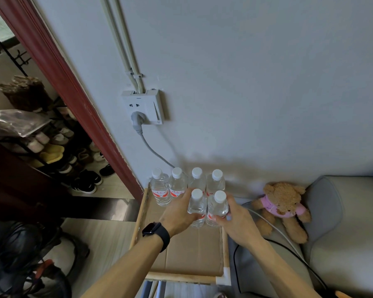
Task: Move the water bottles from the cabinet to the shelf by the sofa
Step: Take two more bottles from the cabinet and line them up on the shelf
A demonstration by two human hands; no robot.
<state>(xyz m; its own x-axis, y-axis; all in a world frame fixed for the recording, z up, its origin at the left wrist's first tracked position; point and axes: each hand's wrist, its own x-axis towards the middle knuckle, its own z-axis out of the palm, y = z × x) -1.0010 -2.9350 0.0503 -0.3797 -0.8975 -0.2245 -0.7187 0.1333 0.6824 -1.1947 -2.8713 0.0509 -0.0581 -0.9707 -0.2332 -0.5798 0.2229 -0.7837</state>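
1. Left hand (pixel 177 214): my fingers are curled round the left front bottle (pixel 196 206), gripping it at the lower body from the left side. A black watch (pixel 156 233) sits on this wrist.

2. Right hand (pixel 239 220): my fingers are curled round the right front bottle (pixel 218 206), gripping it at label height from the right side.

3. Both front bottles are upright, white caps on, side by side and touching. Their bases are at the cardboard sheet (pixel 192 250) that lines the top of the shelf (pixel 181 277). I cannot tell whether they rest fully on it.

4. Back row of four bottles (pixel 177 186): upright on the same shelf, against the wall and just behind the front pair.

5. Surroundings: the sofa (pixel 342 244) stands directly to the right of the shelf, with a teddy bear (pixel 282 205) on it. A wall socket (pixel 142 107) above the shelf carries a grey plug (pixel 138 120). A shoe rack (pixel 58 151) stands beyond the doorway at left.
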